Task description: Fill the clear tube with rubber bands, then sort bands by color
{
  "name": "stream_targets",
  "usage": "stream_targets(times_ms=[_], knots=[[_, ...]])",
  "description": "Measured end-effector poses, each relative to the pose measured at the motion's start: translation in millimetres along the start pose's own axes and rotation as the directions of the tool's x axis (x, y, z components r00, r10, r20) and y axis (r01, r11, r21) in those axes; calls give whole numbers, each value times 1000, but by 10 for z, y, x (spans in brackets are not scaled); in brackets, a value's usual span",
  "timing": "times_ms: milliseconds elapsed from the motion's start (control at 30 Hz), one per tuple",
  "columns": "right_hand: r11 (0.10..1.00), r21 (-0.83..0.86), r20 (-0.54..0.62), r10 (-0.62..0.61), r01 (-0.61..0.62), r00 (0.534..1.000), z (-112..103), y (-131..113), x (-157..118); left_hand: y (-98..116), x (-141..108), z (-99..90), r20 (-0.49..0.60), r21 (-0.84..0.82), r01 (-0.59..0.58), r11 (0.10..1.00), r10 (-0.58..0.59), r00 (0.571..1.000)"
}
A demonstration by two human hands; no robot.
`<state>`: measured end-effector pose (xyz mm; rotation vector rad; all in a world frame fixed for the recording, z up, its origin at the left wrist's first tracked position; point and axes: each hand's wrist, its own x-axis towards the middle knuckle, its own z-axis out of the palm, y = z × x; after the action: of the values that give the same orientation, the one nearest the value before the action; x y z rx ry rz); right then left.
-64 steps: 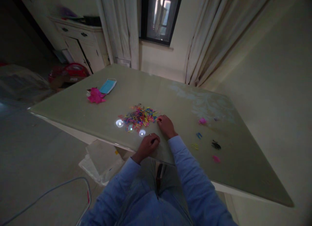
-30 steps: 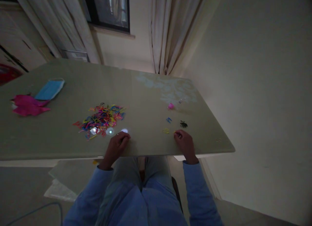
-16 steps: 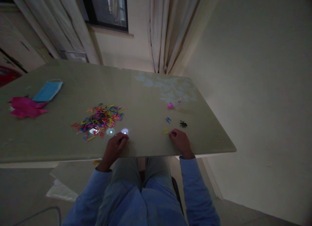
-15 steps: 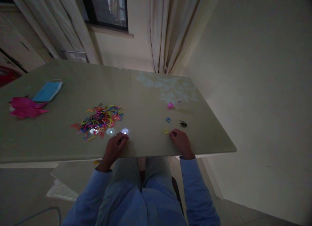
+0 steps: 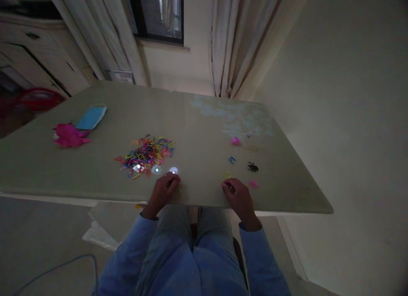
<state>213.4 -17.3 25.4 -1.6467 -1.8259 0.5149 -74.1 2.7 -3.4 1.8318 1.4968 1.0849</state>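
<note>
A loose pile of small thin loops (image 5: 148, 152) in many colours, like tiny rubber bands, lies on the table left of centre. My left hand (image 5: 164, 190) rests by the front edge, just right of and nearer than the pile, its thumb and fingers pinched together; anything in them is too small to see. My right hand (image 5: 238, 197) is also closed in a pinch, with its contents unclear. Just beyond its fingertips are yellow loops (image 5: 227, 175). Close by lie separate groups of blue loops (image 5: 231, 160), black loops (image 5: 253, 166) and pink loops (image 5: 253, 183).
A bright pink crumpled piece (image 5: 70, 135) and a blue face mask (image 5: 92, 118) lie at the left of the table (image 5: 197, 126). A small pink item (image 5: 235, 140) sits farther back on the right. Bright light reflections show near my left hand.
The view has turned a little to the left. My right hand has drawn back from the yellow loops towards the front edge, and the pink loops beside it now show. My left hand stays pinched.
</note>
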Motion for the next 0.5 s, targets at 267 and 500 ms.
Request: stream_targets(times_ms=[267,500], knots=[[935,297,58,-219,193,974,401,-110,-14,-11,63,-129,31,-81,47,996,-45,999],[919,374,98,-169,121,981,380,-45,46,-261,238,-705,-210,248,155,956,-104,972]])
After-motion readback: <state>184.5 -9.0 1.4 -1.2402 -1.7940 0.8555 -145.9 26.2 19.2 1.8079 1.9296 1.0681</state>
